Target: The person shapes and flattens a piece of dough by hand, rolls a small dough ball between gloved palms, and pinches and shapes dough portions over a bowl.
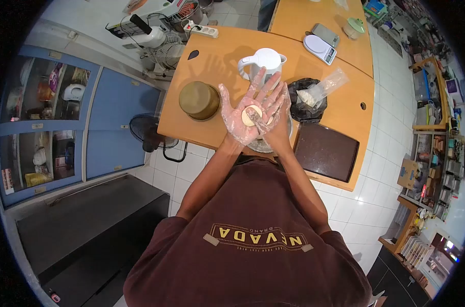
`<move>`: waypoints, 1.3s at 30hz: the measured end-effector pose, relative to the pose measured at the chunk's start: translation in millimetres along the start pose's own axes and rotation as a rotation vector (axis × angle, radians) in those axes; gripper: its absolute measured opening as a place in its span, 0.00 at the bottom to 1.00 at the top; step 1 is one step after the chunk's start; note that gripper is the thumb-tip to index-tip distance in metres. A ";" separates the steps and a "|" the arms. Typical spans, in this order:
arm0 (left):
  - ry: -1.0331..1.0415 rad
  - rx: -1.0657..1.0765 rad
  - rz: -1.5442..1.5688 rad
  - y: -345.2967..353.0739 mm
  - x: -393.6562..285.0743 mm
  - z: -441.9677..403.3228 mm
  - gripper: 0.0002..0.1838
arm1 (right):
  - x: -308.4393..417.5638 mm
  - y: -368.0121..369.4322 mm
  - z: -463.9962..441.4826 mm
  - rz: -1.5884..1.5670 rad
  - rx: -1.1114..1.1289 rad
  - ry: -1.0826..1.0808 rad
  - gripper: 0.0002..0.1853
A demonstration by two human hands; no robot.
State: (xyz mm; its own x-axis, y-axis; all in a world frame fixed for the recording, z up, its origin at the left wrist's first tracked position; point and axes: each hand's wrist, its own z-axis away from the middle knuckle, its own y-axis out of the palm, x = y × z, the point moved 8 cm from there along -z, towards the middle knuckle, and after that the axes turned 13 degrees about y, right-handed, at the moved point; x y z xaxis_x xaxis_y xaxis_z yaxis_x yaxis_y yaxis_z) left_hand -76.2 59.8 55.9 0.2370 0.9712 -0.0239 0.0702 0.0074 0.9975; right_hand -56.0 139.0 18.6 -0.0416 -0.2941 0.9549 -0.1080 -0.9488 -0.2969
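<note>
My left hand [247,112] is turned palm up with its fingers spread, white with flour or dough residue. On that palm it holds a small round flat disc of pale dough [248,121]. My right hand [279,118], also floury, lies close against the left hand's far right side. Its fingers stretch upward, partly covered, and its thumb touches the disc. Beneath both hands shows the edge of a round bowl [261,145], mostly hidden. Just beyond the fingertips stands a white jug [267,55] with a handle.
A brown round container [198,101] stands left on the wooden table [222,51]. To the right are a black plastic bag [300,113], a clear bag of white powder [317,94] and a dark tray [326,152]. A white scale [318,48] sits farther back.
</note>
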 end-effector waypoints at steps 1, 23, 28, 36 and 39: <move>0.000 0.005 0.002 1.5 1.1 0.4 0.58 | -9.0 2.9 -2.5 -0.113 0.049 0.050 0.63; -0.042 -0.004 -0.122 -0.5 3.1 -0.7 0.58 | -12.0 -9.2 -4.9 -0.075 -0.011 0.009 0.71; -0.070 0.001 -0.126 -0.7 3.7 -0.4 0.58 | -13.7 -0.4 -5.7 -0.455 0.245 0.205 0.67; -0.127 0.058 -0.264 1.8 6.7 0.7 0.58 | -23.1 -7.6 -9.6 -0.442 0.198 0.159 0.67; -0.099 -0.006 -0.223 -11.3 2.7 1.3 0.56 | -17.6 -17.4 -8.8 -0.219 0.040 0.058 0.66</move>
State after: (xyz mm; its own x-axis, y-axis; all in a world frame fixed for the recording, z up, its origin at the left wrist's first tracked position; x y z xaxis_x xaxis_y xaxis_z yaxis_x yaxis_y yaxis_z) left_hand -75.1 62.0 44.4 0.3102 0.9173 -0.2498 0.1259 0.2208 0.9672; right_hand -62.1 161.7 7.0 -0.0789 -0.0744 0.9941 -0.0814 -0.9934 -0.0808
